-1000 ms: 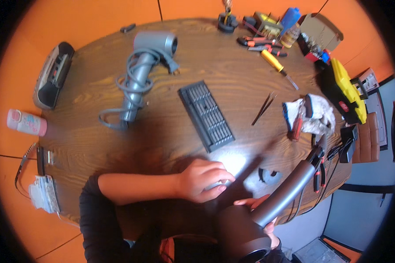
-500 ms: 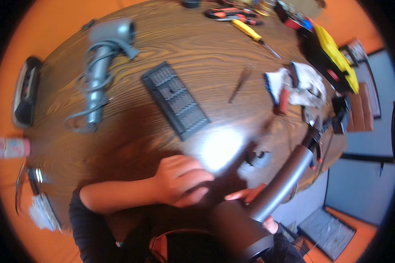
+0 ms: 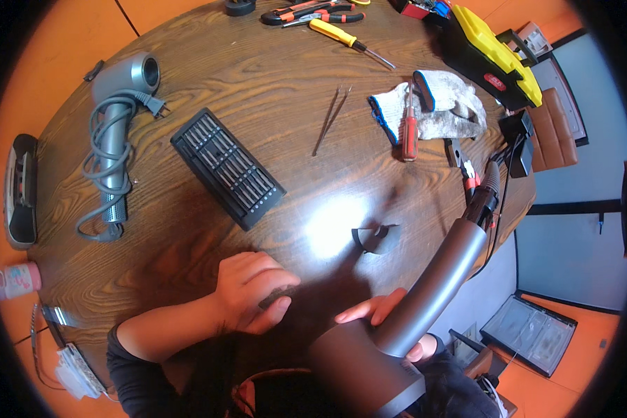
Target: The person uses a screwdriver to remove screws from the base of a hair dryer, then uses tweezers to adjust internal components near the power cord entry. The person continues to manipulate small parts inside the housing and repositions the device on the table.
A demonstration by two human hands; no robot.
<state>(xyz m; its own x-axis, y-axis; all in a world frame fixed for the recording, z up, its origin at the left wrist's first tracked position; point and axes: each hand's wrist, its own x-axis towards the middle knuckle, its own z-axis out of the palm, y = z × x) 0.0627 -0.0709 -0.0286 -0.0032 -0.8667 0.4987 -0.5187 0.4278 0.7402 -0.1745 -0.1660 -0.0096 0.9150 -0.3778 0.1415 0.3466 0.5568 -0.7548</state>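
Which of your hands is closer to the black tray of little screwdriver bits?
Left. The left hand sits just below the bit tray, while the right hand holds the grey hair dryer, farther off to the right.

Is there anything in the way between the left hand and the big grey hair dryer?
Nothing visible. The left hand, pinching a small dark part, is right beside the grey hair dryer held by the right hand; only bare table lies between.
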